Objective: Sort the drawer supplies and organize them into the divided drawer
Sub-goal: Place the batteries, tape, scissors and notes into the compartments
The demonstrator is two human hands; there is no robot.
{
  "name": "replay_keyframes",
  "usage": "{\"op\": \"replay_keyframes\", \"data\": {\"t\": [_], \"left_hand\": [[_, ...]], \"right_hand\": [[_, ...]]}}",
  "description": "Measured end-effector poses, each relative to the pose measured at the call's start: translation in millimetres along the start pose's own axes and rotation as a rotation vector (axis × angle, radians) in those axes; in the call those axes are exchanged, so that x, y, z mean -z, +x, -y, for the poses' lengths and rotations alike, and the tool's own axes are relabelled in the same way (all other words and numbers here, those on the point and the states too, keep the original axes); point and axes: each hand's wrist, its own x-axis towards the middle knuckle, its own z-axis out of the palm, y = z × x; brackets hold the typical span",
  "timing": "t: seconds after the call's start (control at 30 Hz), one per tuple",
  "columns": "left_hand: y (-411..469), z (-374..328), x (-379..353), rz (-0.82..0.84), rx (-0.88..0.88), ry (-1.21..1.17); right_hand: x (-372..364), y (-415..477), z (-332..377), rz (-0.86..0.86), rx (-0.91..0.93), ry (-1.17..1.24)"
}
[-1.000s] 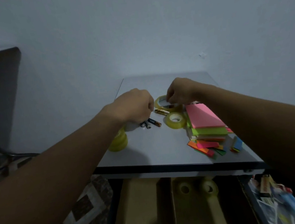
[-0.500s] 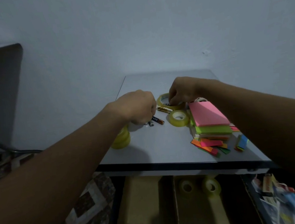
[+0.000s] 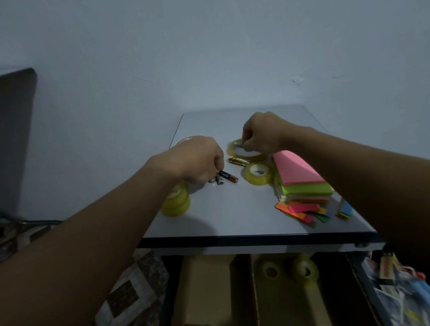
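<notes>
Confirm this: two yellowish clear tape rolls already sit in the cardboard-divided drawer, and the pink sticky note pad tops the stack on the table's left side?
Not quite. The head view shows the pink sticky note pad on the table's right side. The two yellowish clear tape rolls do sit in the cardboard-divided drawer.

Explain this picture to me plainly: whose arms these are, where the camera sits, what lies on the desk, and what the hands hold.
There is no machine here. A person wears a camera on the head, looking down at their own arms. The left hand is closed around small batteries, with a black and copper battery poking out. The right hand pinches something at the flat yellow tape ring; what exactly is unclear. On the grey desk top lie a yellowish tape roll, stacked yellow tape rolls and a pile of bright sticky notes. Below, the open cardboard-divided drawer already holds two tape rolls.
</notes>
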Motion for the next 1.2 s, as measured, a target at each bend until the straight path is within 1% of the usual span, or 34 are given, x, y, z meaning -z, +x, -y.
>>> {"op": "replay_keyframes", "data": {"t": [0.07, 0.17, 0.23, 0.37, 0.63, 0.77, 0.9, 1.0, 1.2], "left_hand": [[-0.3, 0.8, 0.3, 0.004, 0.005, -0.015], [-1.9, 1.5, -0.2, -0.006, 0.01, -0.039], [-3.2, 2.5, -1.4, -0.019, 0.018, -0.051], [-5.8, 2.7, -3.0, -0.042, 0.024, -0.036], [-11.8, 0.9, -5.3, -0.086, -0.005, -0.026], [-16.6, -2.5, -5.4, -0.102, -0.015, -0.022], [-24.3, -8.4, -7.9, -0.06, -0.026, -0.022], [-31.2, -13.8, -10.6, -0.077, -0.044, 0.017], [-40.9, -21.1, -14.7, -0.122, -0.031, 0.009]], "right_hand": [[2.9, -4.8, 6.6, 0.003, 0.015, 0.026], [-2.5, -8.5, 16.2, 0.061, 0.013, -0.033], [-9.0, -9.4, 19.3, 0.069, -0.012, -0.068], [-17.4, -10.5, 20.7, 0.03, -0.026, -0.089], [-24.9, -18.3, 26.3, -0.047, 0.058, -0.156], [-27.3, -23.1, 27.7, -0.077, 0.058, -0.128], [-28.3, -28.9, 30.4, -0.096, 0.078, -0.091], [-26.7, -33.9, 33.1, -0.067, 0.076, -0.056], [-27.5, -34.9, 33.3, -0.023, 0.039, 0.015]]}}
